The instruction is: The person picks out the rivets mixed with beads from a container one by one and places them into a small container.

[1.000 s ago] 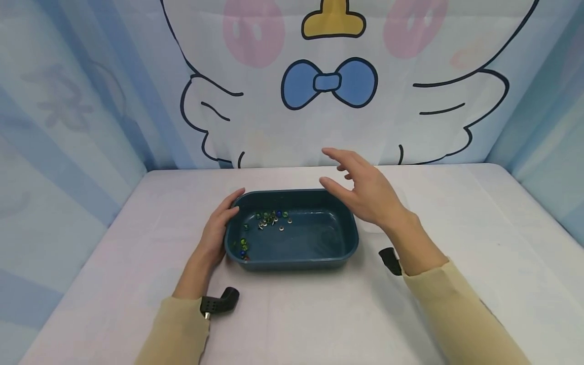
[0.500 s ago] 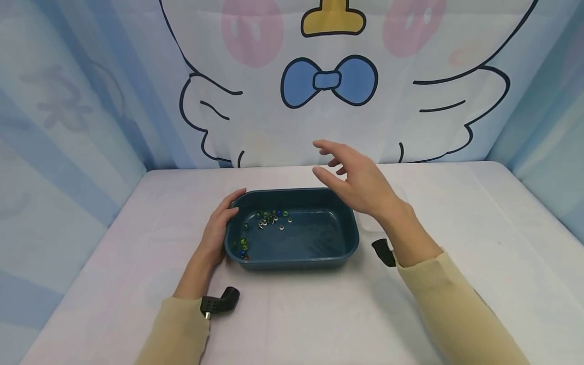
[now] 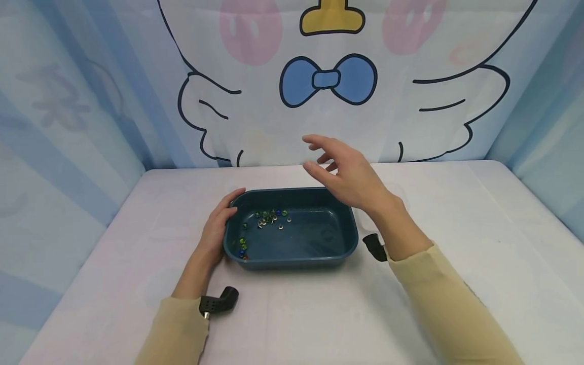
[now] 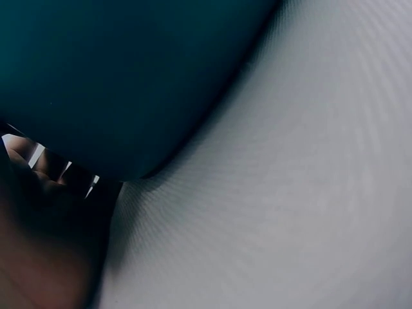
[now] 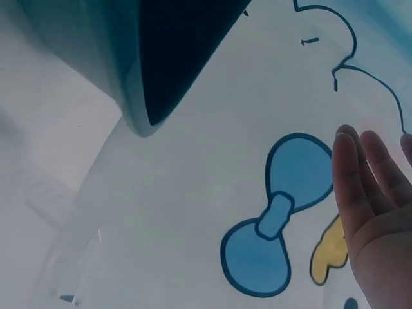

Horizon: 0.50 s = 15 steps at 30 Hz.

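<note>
A dark blue oblong tray (image 3: 319,238) sits on the table in the head view. In its left part lie small green and blue glassy beads (image 3: 243,243) and several shiny metal pieces like tacks (image 3: 266,220). My left hand (image 3: 214,230) holds the tray's left end, its thumb at the rim and its fingers along the outer wall. In the left wrist view the tray's side (image 4: 129,77) hides much of that hand. My right hand (image 3: 349,175) hovers above the tray's back right corner, fingers loosely extended and holding nothing. In the right wrist view its fingers (image 5: 354,187) show against the backdrop.
A clear plastic object (image 3: 364,223) lies right of the tray, mostly behind my right wrist. The white-clothed table (image 3: 283,319) ends at a printed curtain (image 3: 269,137), with blue curtains (image 3: 64,126) along the sides. A black wrist camera (image 3: 221,300) juts from my left wrist.
My right hand has drifted left and slightly upward in the head view, its forearm following. My left hand, the tray and its contents have stayed put.
</note>
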Motion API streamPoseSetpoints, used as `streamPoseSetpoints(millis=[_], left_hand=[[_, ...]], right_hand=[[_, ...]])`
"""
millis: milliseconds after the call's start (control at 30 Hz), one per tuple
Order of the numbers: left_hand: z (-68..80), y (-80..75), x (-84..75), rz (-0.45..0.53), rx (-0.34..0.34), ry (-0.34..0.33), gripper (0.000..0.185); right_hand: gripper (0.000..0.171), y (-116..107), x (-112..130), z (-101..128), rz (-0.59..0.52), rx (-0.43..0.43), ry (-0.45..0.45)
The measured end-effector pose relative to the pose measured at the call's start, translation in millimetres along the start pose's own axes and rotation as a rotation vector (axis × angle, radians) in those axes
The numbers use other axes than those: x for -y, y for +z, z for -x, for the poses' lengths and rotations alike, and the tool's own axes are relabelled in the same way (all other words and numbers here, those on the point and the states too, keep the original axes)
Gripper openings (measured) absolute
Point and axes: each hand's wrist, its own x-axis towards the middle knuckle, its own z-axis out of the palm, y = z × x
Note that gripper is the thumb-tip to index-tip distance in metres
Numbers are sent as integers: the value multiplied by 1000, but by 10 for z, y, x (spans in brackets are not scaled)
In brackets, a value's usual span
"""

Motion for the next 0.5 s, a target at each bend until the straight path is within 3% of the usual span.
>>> streamPoseSetpoints(millis=[233,500], left_hand=[[-3,-19,21,-11,-2,10,51],[-11,-18,25,-23,2,5,52]], right_hand=[[52,106,62,-98,-9,78,-13],[53,193,88,-166,59,145,11]])
